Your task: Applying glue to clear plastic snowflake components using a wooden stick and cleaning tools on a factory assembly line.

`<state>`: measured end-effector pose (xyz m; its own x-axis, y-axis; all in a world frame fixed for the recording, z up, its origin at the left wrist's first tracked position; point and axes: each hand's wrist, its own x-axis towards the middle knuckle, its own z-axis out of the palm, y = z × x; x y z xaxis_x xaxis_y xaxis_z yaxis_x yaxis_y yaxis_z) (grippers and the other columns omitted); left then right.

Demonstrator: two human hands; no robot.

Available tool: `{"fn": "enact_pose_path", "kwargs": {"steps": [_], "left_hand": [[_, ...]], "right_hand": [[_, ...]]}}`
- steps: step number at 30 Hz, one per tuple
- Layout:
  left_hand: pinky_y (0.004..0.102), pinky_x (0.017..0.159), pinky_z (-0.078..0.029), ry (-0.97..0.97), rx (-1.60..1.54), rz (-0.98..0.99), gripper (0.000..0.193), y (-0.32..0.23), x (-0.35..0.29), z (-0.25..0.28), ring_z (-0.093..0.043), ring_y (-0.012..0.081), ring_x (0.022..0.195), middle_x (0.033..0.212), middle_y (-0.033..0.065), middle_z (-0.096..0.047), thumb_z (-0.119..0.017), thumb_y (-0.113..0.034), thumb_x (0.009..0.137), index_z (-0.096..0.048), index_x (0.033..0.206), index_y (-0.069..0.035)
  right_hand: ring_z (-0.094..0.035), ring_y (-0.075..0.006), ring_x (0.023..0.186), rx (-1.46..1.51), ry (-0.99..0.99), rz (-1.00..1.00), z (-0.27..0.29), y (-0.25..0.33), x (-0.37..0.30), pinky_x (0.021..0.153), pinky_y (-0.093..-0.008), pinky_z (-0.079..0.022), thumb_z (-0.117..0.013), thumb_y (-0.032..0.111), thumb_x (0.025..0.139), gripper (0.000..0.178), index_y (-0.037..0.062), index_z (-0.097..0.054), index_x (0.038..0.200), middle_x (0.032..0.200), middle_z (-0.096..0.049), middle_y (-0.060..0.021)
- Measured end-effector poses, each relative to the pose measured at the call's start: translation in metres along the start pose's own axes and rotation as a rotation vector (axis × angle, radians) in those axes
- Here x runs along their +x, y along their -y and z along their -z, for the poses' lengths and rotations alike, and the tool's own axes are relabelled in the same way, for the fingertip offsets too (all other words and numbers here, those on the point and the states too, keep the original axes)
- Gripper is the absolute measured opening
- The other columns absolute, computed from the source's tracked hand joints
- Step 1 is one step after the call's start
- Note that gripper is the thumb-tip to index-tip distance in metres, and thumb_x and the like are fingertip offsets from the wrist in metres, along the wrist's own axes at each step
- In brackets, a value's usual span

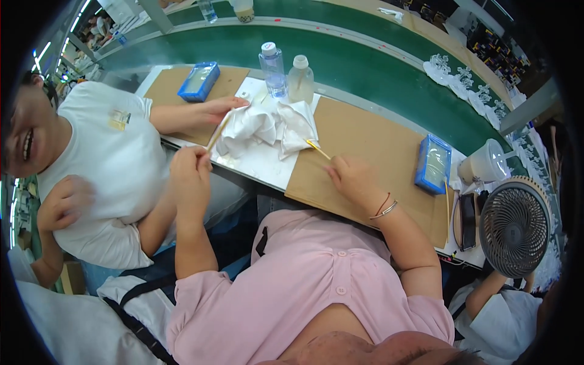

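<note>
My left hand (190, 170) is closed on a thin tan stick (218, 132), pointing up toward a co-worker's hand (224, 108). That other hand touches a heap of crumpled white tissue (252, 129) on a white board. Over the brown cardboard, my right hand (353, 179) pinches a slim yellow stick (317, 149), perhaps a small brush. Its far end meets the right edge of the tissue (297, 129). Whether either stick has bristles is too small to tell.
Behind the tissue stand a clear bottle (273, 72) and a cloudy bottle (300, 82). Blue-rimmed boxes (199, 81) lie on both sides. At right are a plastic cup (485, 163), a phone (467, 222) and a black fan (514, 228). A green conveyor (359, 67) runs beyond.
</note>
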<state>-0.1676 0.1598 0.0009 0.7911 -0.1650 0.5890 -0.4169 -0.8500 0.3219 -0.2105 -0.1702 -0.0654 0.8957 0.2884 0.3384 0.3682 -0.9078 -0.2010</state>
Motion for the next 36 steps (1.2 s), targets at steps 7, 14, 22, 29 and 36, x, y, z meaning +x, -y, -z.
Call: {"fn": "enact_pose_path", "kwargs": {"steps": [7, 14, 22, 29, 36], "left_hand": [[0.0425, 0.077, -0.047, 0.033, -0.337, -0.243, 0.009, -0.093, 0.022, -0.007, -0.058, 0.0345, 0.085, 0.087, 0.0129, -0.061, -0.061, -0.001, 0.080, -0.057, 0.088, -0.003], [0.0309, 0.086, -0.047, 0.366, -1.825, 0.423, 0.021, -0.145, 0.092, -0.094, -0.058, 0.0185, 0.102, 0.102, 0.0080, -0.063, -0.051, -0.020, 0.098, -0.058, 0.103, -0.001], [0.0358, 0.093, -0.044, 0.553, -2.196, 0.673, 0.031, -0.149, 0.081, -0.125, -0.055, 0.0195, 0.105, 0.113, 0.0103, -0.059, -0.047, -0.027, 0.099, -0.055, 0.114, -0.001], [0.0318, 0.093, -0.043, 0.627, -1.623, 0.400, 0.024, -0.112, 0.037, -0.126, -0.057, 0.0168, 0.100, 0.107, 0.0096, -0.061, -0.050, -0.020, 0.098, -0.059, 0.108, 0.001], [0.0307, 0.089, -0.042, 0.556, -1.350, 0.266, 0.031, -0.071, -0.012, -0.126, -0.058, 0.0183, 0.095, 0.099, 0.0094, -0.064, -0.048, -0.020, 0.099, -0.066, 0.090, 0.003]], "right_hand": [[-0.060, -0.0249, 0.067, 0.698, -0.108, 0.082, 0.025, 0.044, 0.045, 0.063, -0.0349, -0.048, -0.063, 0.017, 0.088, 0.013, 0.0047, -0.060, 0.092, 0.082, -0.061, -0.0110], [-0.063, -0.0234, 0.078, 0.799, -0.529, -0.078, 0.033, 0.018, 0.044, 0.070, -0.0302, -0.050, -0.062, -0.003, 0.083, 0.025, 0.0028, -0.060, 0.107, 0.096, -0.063, -0.0146], [-0.060, -0.0221, 0.071, 0.238, -0.661, 0.409, 0.072, -0.017, 0.082, 0.061, -0.0312, -0.048, -0.061, -0.005, 0.083, 0.019, 0.0035, -0.063, 0.100, 0.090, -0.063, -0.0109], [-0.056, -0.0095, 0.063, 0.495, -0.712, 0.119, 0.118, -0.032, 0.167, 0.057, -0.0212, -0.044, -0.054, 0.012, 0.095, 0.014, 0.0003, -0.062, 0.094, 0.074, -0.062, -0.0071], [-0.058, -0.0072, 0.063, 0.464, -0.551, 0.087, 0.100, -0.041, 0.215, 0.056, -0.0208, -0.044, -0.056, 0.017, 0.095, 0.017, 0.0025, -0.064, 0.092, 0.069, -0.063, -0.0028]]}}
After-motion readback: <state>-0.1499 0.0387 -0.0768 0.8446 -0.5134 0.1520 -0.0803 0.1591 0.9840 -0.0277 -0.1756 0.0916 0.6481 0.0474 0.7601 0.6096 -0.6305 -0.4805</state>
